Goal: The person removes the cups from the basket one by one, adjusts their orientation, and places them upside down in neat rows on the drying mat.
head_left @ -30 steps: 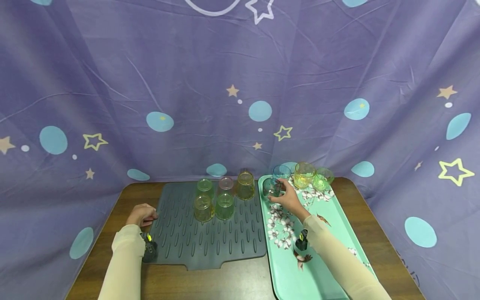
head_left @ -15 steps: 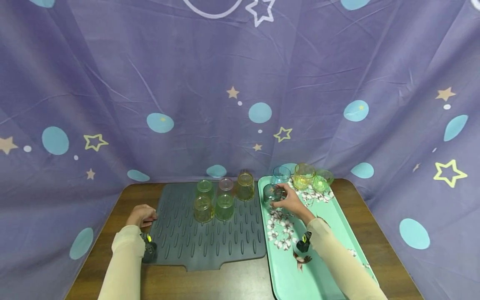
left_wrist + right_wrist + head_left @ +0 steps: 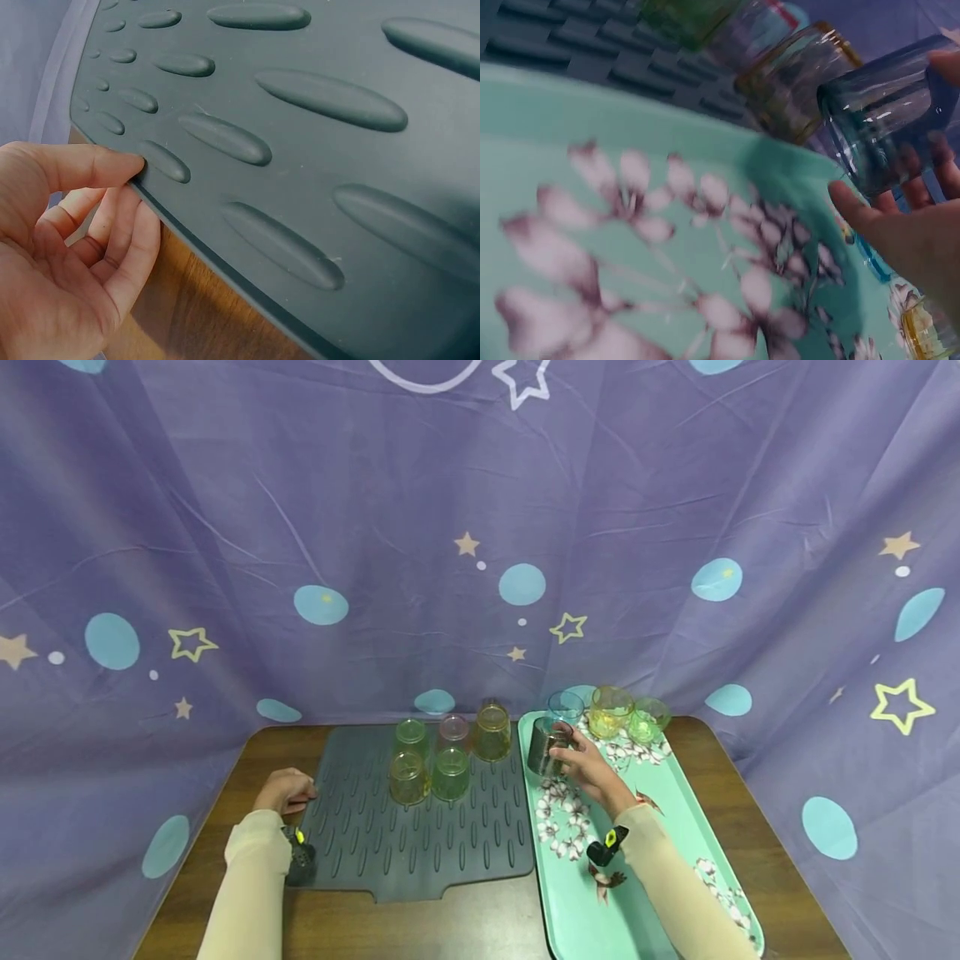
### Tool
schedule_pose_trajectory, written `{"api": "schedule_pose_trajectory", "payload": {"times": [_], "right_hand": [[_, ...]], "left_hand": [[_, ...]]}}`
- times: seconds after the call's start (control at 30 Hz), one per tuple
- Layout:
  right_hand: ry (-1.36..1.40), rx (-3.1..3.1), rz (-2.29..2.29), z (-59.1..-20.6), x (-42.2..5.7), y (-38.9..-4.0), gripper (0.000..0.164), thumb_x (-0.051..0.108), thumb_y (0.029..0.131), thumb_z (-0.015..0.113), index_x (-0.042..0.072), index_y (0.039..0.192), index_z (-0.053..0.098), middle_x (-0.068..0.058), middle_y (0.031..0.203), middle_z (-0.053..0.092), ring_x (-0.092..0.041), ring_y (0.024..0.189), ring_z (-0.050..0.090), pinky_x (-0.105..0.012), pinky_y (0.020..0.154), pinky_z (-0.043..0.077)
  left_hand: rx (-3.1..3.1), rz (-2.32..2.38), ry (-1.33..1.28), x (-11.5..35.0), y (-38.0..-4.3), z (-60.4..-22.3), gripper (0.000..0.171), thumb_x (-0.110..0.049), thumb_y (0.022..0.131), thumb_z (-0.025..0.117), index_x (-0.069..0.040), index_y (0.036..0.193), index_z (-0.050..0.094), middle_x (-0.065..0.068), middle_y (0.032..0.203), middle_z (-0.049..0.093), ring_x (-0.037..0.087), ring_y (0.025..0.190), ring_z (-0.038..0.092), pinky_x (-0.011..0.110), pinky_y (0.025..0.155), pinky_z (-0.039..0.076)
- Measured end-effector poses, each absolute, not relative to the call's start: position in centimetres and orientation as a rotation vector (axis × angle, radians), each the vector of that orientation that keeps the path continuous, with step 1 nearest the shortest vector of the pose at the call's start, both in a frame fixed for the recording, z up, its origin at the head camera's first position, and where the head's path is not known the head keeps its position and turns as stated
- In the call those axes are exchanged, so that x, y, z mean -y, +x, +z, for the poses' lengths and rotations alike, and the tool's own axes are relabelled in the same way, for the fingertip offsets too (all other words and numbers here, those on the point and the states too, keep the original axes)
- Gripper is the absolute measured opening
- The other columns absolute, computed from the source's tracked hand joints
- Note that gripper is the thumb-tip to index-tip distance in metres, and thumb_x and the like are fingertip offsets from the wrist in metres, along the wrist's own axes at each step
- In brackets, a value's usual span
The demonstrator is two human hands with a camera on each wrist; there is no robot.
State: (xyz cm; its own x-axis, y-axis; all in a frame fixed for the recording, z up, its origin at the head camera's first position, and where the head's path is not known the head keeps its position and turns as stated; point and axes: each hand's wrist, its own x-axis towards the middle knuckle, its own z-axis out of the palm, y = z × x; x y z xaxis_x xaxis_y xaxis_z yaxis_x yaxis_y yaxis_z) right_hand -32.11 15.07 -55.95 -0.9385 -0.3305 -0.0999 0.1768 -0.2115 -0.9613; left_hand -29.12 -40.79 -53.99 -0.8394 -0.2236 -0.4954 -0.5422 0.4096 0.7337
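Observation:
In the head view my right hand (image 3: 588,768) grips a dark blue-grey glass (image 3: 545,747) above the back left corner of the green floral tray (image 3: 645,893). The right wrist view shows that glass (image 3: 889,112) tilted, with thumb and fingers around its side. My left hand (image 3: 285,790) is at the left edge of the dark ridged drying mat (image 3: 405,852). Up close, its thumb lies on the edge of the mat (image 3: 300,150) and the other fingers curl under it, pinching it. On the mat stand several upside-down glasses, among them an amber one (image 3: 492,735) and a green one (image 3: 450,774).
At the back of the tray stand a blue glass (image 3: 564,706), a yellow glass (image 3: 610,710) and a light green glass (image 3: 647,720), mouths up. A purple patterned curtain (image 3: 420,527) hangs behind the wooden table (image 3: 480,918).
My right hand has lifted and turned the blue-grey glass, drawing it slightly towards me from beside the blue one. The left hand stays in place at the mat's edge.

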Motion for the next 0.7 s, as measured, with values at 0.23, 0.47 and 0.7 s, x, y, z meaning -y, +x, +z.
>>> {"api": "schedule_pose_trajectory", "payload": {"times": [0.23,0.47,0.7], "right_hand": [[-0.346,-1.314,-2.354,-53.9,-14.8,-31.6,0.065,0.003,0.106,0.029,0.002,0.162,-0.004,0.008,0.113,0.063,-0.006,0.095,0.060,-0.023,0.084,0.051],[-0.265,-1.199,-2.454,-52.6,-14.3,-31.2,0.048,0.014,0.103,0.031,0.022,0.150,0.032,0.003,0.120,0.062,-0.012,0.107,0.061,-0.032,0.093,0.055],[-0.272,-1.189,-2.441,-50.9,-14.4,-31.3,0.038,0.017,0.105,0.030,0.026,0.138,0.046,-0.002,0.121,0.058,-0.014,0.105,0.064,-0.037,0.094,0.058]], "left_hand": [[-2.343,1.411,-0.665,41.0,-29.2,-54.2,0.025,0.007,0.080,0.064,0.008,0.104,0.057,0.004,0.085,0.062,0.017,0.078,0.060,0.028,0.068,0.058],[-2.338,1.404,-0.680,41.0,-29.4,-54.5,0.028,0.007,0.080,0.064,0.009,0.107,0.056,0.004,0.084,0.062,0.016,0.076,0.059,0.027,0.067,0.058],[-2.342,1.399,-0.687,41.1,-29.5,-54.6,0.027,0.006,0.080,0.067,0.008,0.105,0.057,0.005,0.083,0.061,0.016,0.076,0.059,0.027,0.066,0.057]]}}
